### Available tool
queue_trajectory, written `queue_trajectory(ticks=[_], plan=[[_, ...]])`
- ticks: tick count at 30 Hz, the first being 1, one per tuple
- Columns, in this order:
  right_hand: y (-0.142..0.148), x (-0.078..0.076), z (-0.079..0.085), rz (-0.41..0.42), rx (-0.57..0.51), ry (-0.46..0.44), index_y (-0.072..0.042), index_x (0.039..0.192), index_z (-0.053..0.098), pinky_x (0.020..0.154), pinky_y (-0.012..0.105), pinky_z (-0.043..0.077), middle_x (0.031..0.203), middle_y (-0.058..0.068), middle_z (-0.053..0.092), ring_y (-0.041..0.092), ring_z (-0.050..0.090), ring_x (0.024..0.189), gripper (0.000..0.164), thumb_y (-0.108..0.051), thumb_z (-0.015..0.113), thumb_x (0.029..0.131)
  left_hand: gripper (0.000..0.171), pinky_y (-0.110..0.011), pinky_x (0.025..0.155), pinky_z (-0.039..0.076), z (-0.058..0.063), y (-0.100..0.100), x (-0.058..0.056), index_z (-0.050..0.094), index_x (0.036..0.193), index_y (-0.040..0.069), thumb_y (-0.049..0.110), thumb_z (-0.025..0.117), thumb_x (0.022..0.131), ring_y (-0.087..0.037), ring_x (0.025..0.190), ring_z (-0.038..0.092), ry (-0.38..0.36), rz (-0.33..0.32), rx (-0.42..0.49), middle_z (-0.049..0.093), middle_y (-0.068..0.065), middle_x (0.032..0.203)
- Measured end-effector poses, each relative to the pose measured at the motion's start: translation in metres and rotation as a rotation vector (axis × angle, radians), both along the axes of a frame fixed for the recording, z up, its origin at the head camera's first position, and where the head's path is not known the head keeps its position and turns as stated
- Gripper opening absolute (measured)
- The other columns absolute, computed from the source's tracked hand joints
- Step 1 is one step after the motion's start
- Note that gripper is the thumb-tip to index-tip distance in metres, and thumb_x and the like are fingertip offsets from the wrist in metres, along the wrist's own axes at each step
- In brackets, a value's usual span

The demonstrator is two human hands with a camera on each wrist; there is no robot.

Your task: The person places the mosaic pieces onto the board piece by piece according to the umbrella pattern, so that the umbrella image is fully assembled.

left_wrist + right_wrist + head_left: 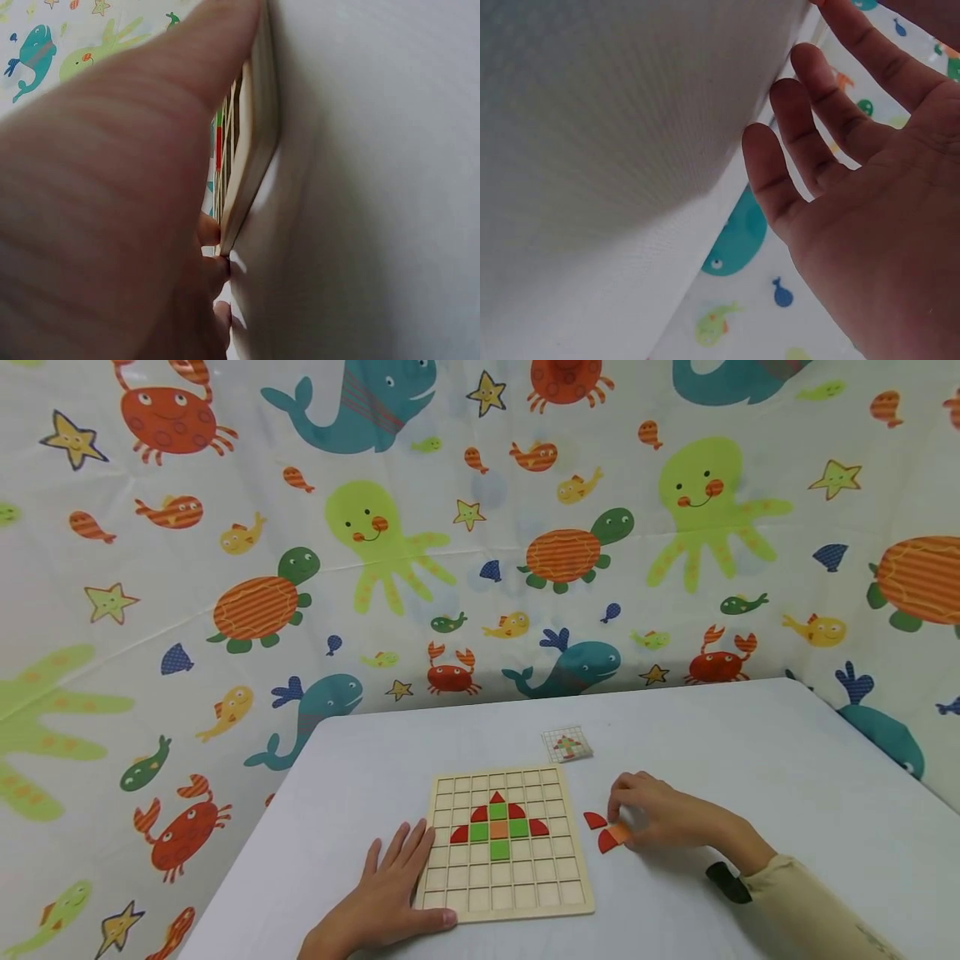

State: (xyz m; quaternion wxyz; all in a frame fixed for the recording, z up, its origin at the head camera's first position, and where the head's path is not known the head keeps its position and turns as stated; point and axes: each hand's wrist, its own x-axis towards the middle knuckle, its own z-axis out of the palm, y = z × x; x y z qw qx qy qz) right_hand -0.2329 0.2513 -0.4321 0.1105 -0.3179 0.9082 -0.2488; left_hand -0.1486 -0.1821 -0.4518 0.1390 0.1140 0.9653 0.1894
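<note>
So far the wooden grid board (507, 842) holds part of a coloured figure. The left hand (390, 893) lies flat, steadying it, while the right hand (660, 818) fingers an orange tile (619, 833) beside two red pieces (600, 831) still loose; whether it grips, I cannot tell.

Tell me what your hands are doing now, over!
Left hand flat, steadying wooden grid board. Right hand fingers on orange tile beside two red pieces. Nothing blocking.

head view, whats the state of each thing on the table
wooden grid board: flat, partly filled with a red, green and orange figure
left hand: flat, resting on the board's left edge
right hand: fingers on loose pieces
pattern card: flat, untouched
</note>
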Motion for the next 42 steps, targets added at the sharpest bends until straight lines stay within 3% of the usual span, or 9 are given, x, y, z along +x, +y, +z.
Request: queue_trajectory(ticks=[7,12,19,29,42], plan=[[-0.004,-0.002,-0.001,-0.052,0.024,0.018,-0.024,0.092,0.067,0.093,0.042,0.055,0.108,-0.009,0.057,0.021,0.051,0.108,0.026,-0.019,0.091,0.085,0.130,-0.070,0.122,-0.011,-0.001,-0.002,0.000,0.027,0.171,0.009,0.086,0.071,0.075,-0.039,0.164,0.001,0.011,-0.012,0.004,0.015,-0.012,0.179],[-0.003,-0.004,-0.003,-0.108,0.064,0.043,-0.017,0.094,0.068,0.080,0.030,0.055,0.092,-0.010,0.054,0.016,0.051,0.094,0.023,-0.023,0.089,0.088,0.129,-0.071,0.122,-0.009,-0.001,-0.002,-0.001,0.027,0.170,0.008,0.084,0.072,0.076,-0.039,0.164,0.002,0.014,-0.018,0.006,0.015,-0.013,0.178],[0.008,-0.008,-0.002,-0.190,-0.084,-0.096,-0.011,0.098,0.066,0.069,0.027,0.053,0.083,-0.003,0.059,0.016,0.056,0.079,0.021,-0.016,0.085,0.092,0.131,-0.070,0.122,-0.011,-0.002,-0.001,0.000,0.027,0.171,0.010,0.086,0.072,0.075,-0.038,0.164,0.001,-0.008,-0.001,-0.003,0.014,-0.011,0.179],[0.009,-0.013,0.002,-0.182,-0.136,-0.078,-0.010,0.100,0.067,0.068,0.027,0.053,0.084,-0.004,0.060,0.017,0.056,0.078,0.020,-0.015,0.084,0.092,0.130,-0.070,0.122,-0.011,-0.001,-0.001,-0.001,0.026,0.171,0.010,0.084,0.073,0.075,-0.038,0.164,0.001,-0.006,0.004,0.012,0.014,-0.011,0.179],[-0.015,-0.005,0.017,-0.105,-0.158,-0.082,-0.010,0.102,0.067,0.069,0.026,0.055,0.086,-0.005,0.061,0.015,0.058,0.080,0.018,-0.012,0.082,0.092,0.128,-0.071,0.122,-0.009,0.002,-0.001,0.000,0.026,0.171,0.008,0.082,0.075,0.077,-0.039,0.164,0.002,-0.006,-0.005,0.021,0.015,-0.013,0.178]])
